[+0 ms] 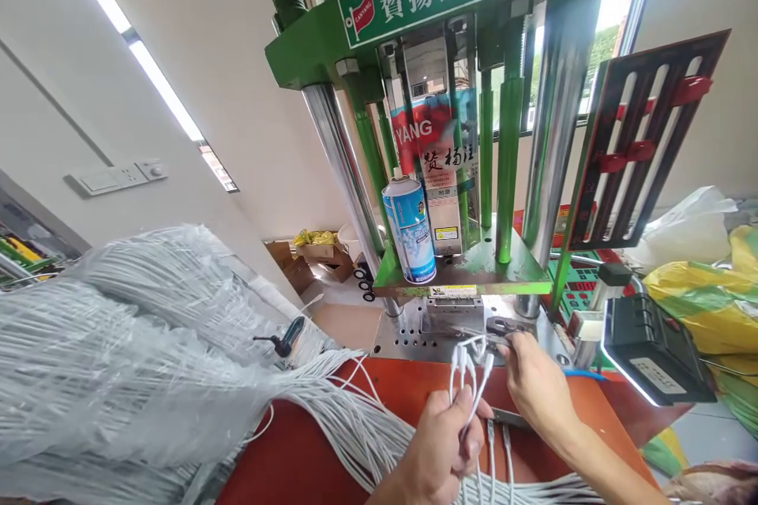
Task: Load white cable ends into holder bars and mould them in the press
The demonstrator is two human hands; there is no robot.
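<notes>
My left hand (441, 438) is closed round several white cables (455, 379), their thicker moulded ends pointing up. A thin white moulded piece (475, 343) joins or touches the tops of these ends. Just right of it, my right hand (536, 383) is pinched, thumb against fingers; what it grips is too small to make out. Behind the right fingertips a dark tool-like object (503, 325) lies by the press bed (408, 343). Below the hands, a flat metal strip (510, 417) and more cable ends (499, 430) rest on the red tabletop (284, 450).
A green press (320, 47) stands ahead, with a blue-white spray can (410, 229) on its plate. Plastic-wrapped cable bundles (148, 347) fill the left. A black lamp (657, 351) juts in at right, near yellow-green sacks (687, 300). A black-handled tool (288, 337) sits by the bundles.
</notes>
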